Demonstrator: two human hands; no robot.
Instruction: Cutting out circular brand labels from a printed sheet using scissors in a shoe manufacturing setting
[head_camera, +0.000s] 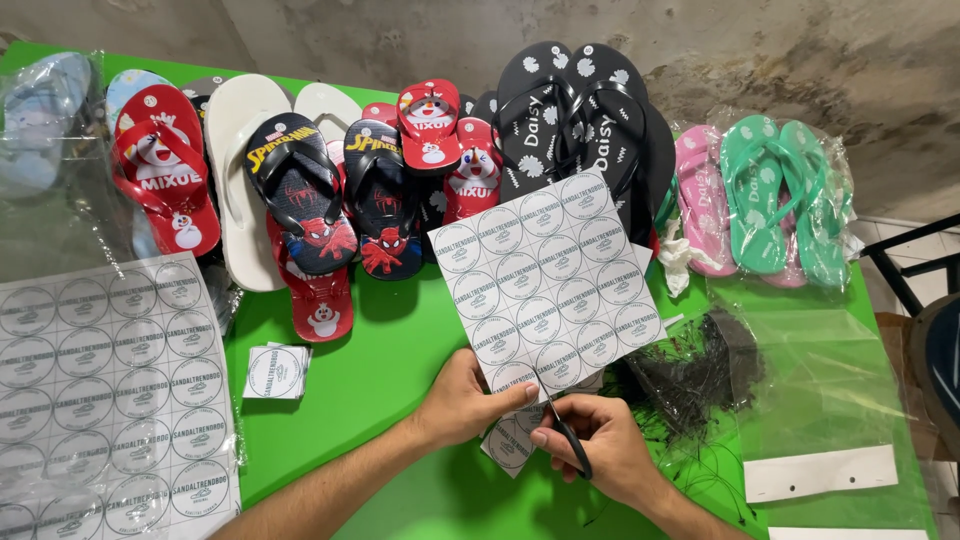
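Nearest me, my right hand has its grip closed through the handles of black-handled scissors, whose blades bite into the bottom edge of the white paper sheet of round printed labels. My left hand pinches that sheet's lower corner, holding it tilted above the green counter. Just under the sheet lie a few cut squares; left of it sits a small stack of cut label squares. I judge cutting barely under way: most rows remain uncut, and a further full label sheet in clear plastic waits far left. Beyond the sheet stand rows of coloured rubber flip-flops.
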